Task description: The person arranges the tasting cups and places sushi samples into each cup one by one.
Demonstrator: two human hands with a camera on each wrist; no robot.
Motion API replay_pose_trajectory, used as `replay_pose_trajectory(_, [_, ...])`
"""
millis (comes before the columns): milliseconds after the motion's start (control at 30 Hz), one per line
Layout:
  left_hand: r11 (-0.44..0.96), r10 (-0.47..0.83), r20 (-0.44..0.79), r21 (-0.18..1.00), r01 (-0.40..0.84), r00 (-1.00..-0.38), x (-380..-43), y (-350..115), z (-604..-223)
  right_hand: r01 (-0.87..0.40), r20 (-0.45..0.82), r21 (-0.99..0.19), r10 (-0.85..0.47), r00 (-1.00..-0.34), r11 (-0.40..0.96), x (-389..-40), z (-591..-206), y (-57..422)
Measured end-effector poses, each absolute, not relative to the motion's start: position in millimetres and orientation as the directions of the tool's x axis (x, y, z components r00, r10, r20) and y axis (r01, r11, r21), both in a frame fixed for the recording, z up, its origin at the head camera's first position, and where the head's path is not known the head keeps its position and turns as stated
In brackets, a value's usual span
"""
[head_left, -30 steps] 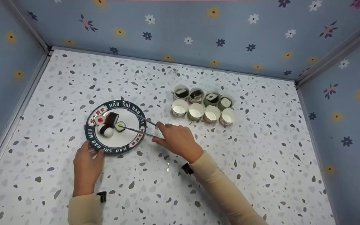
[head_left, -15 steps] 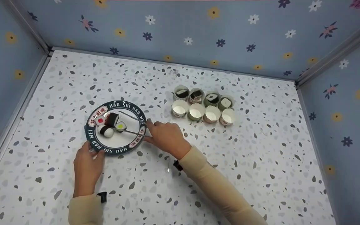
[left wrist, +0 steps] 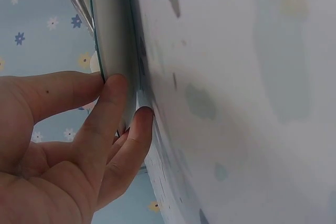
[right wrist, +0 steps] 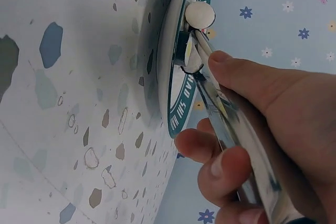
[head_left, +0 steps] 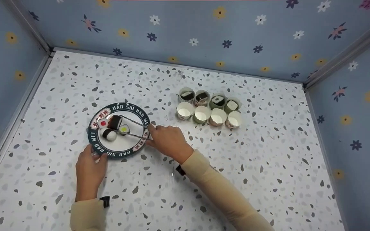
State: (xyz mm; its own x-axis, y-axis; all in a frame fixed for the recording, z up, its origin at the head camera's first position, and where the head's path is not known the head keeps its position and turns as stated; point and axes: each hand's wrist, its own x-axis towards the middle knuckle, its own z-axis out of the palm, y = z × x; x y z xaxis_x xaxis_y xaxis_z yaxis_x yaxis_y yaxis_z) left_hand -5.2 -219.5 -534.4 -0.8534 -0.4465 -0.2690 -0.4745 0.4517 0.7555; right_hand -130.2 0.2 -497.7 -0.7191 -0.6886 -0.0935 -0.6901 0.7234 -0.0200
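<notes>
In the head view a round plate (head_left: 124, 143) with a dark green lettered rim lies left of centre. My left hand (head_left: 90, 171) pinches its near-left rim, thumb above and fingers below, as the left wrist view shows. My right hand (head_left: 169, 141) grips metal tongs (right wrist: 257, 156) over the plate's right side. The tong arms stand on either side of a sushi roll with a yellow-green centre (head_left: 124, 129); firm contact cannot be told. Beside it lie a dark-wrapped sushi piece (head_left: 115, 122), a white piece with a black band (head_left: 109, 134) and a red-centred roll (head_left: 102, 123).
Right of the plate stand two rows of small cups. The back row, such as this cup (head_left: 186, 94), holds dark and white sushi pieces. Front-row cups, such as this one (head_left: 185, 110), show bare white insides. Flowered blue walls (head_left: 204, 35) bound the speckled table (head_left: 268, 144).
My right hand has moved left with the tongs, further over the plate. The tong arms have come closer together around the yellow-green-centred roll. My left hand has stayed at the rim.
</notes>
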Motion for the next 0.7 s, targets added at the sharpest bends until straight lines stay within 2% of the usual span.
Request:
replay_pose_trajectory(333, [0.439, -0.442, -0.250, 0.778, -0.450, -0.862, -4.7, -220.3, -534.8, -0.662, -0.180, -0.063, -0.661, -0.728, 0.747, -133.4, -498.1, -1.7])
replay_pose_trajectory(700, [0.447, -0.439, -0.253, 0.771, -0.454, -0.862, -4.6, -220.8, -535.2, -0.681, -0.103, -0.078, -0.686, -0.721, 0.728, -132.1, -499.3, 5.9])
